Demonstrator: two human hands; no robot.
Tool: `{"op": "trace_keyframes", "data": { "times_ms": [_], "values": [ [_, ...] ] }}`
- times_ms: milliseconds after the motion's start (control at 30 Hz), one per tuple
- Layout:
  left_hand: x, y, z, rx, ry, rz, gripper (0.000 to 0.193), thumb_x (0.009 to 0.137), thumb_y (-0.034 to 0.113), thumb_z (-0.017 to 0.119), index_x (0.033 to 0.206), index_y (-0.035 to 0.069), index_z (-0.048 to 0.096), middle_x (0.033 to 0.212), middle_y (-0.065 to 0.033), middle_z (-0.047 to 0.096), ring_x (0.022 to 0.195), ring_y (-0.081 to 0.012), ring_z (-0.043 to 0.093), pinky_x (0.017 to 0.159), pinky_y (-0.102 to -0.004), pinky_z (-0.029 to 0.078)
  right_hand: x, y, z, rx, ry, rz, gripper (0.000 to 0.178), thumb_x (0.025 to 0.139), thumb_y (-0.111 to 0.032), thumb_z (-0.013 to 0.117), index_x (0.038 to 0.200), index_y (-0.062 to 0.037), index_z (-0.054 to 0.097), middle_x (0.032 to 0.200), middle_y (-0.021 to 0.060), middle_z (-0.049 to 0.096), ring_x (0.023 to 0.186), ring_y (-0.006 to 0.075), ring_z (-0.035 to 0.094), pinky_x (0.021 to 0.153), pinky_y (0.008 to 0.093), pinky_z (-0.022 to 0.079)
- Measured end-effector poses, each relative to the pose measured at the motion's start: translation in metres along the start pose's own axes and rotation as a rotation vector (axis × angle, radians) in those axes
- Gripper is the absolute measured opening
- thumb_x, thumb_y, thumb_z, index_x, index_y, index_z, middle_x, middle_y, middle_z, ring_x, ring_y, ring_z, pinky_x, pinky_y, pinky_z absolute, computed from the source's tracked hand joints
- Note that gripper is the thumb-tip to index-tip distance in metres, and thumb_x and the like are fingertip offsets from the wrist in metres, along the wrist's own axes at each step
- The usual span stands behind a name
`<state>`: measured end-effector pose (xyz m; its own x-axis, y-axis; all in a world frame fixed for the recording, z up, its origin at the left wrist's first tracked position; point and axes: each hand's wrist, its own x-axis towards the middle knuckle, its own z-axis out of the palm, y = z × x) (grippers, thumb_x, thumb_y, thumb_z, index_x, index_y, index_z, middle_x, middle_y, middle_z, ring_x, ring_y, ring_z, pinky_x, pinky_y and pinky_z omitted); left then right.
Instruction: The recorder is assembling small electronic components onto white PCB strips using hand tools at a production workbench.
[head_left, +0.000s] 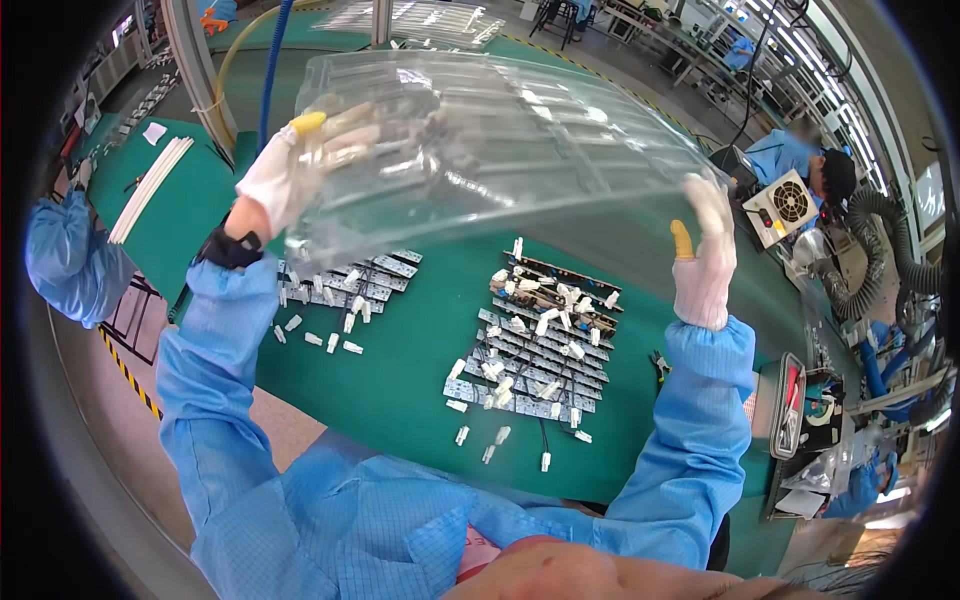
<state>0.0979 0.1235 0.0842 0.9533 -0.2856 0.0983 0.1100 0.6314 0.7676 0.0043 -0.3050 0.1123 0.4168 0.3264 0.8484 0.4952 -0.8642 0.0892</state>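
A large clear plastic tray (560, 150) with moulded ridges is raised above the table, tilted and partly blurred. My left hand (285, 170), in a white glove with a yellow thumb tip, grips its left side; the fingers show through the plastic. At the tray's right edge is my right hand (705, 240), gloved alike, fingers stretched upward and thumb apart; the fingertips are at the edge. Below lie rows of narrow circuit board strips (525, 400) with wires and white connectors. A second group of board strips (385, 285) lies to the left, partly behind the tray.
Small pliers (658, 366) lie right of the boards on the green table (400, 400). A bin (788, 410) with tools stands at the right edge. Further right are a fan unit (780, 208) and a co-worker. White strips (150, 190) lie at left, near another person's sleeve (75, 260).
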Motion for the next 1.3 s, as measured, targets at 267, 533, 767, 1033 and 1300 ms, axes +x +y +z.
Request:
{"op": "trace_keyframes", "data": {
  "times_ms": [267,533,767,1033,1300],
  "values": [
    [0.070,-0.045,-0.048,-0.101,0.251,0.230,0.035,0.101,0.022,0.028,0.131,0.007,0.037,0.143,-0.0194,0.035,0.126,-0.0410,0.041,0.107,-0.0455,0.035,-0.051,-0.025,-0.004,-0.067,-0.076,0.132,0.054,0.064,0.012,0.068,0.112,-0.0105,0.057,0.114,0.0092,0.058,0.113,0.0316,0.055,0.099,0.0437,0.044],
    [0.099,-0.102,-0.132,-0.339,0.567,0.148,0.024,0.098,0.011,0.036,0.115,-0.004,0.045,0.134,-0.0238,0.043,0.121,-0.0447,0.045,0.102,-0.0478,0.044,-0.147,0.013,0.012,-0.073,-0.027,0.504,0.048,0.064,0.021,0.050,0.101,-0.0083,0.061,0.113,0.0100,0.060,0.108,0.0295,0.058,0.091,0.0372,0.049],
    [0.085,-0.079,-0.093,-0.376,0.544,0.219,0.021,0.100,0.013,0.031,0.111,-0.001,0.040,0.145,-0.0206,0.030,0.125,-0.0514,0.036,0.104,-0.0620,0.035,-0.157,0.017,0.011,-0.059,-0.049,0.436,0.052,0.059,0.022,0.044,0.100,-0.0069,0.061,0.109,0.0107,0.061,0.108,0.0297,0.058,0.093,0.0379,0.048],
    [0.090,-0.089,-0.082,-0.482,0.476,0.195,0.032,0.101,0.014,0.029,0.130,0.001,0.033,0.147,-0.0251,0.025,0.130,-0.0505,0.029,0.108,-0.0568,0.031,-0.159,0.018,0.008,-0.071,-0.018,0.398,0.044,0.063,0.019,0.048,0.096,-0.0074,0.062,0.105,0.0098,0.061,0.104,0.0308,0.059,0.089,0.0391,0.049],
    [0.075,-0.079,-0.075,-0.451,0.519,0.114,0.021,0.100,0.013,0.032,0.117,0.003,0.038,0.142,-0.0288,0.030,0.125,-0.0493,0.038,0.107,-0.0488,0.037,-0.166,0.018,0.008,-0.069,-0.012,0.387,0.046,0.061,0.020,0.046,0.095,-0.0062,0.062,0.107,0.0117,0.062,0.104,0.0295,0.059,0.091,0.0373,0.049]
  ]
}}
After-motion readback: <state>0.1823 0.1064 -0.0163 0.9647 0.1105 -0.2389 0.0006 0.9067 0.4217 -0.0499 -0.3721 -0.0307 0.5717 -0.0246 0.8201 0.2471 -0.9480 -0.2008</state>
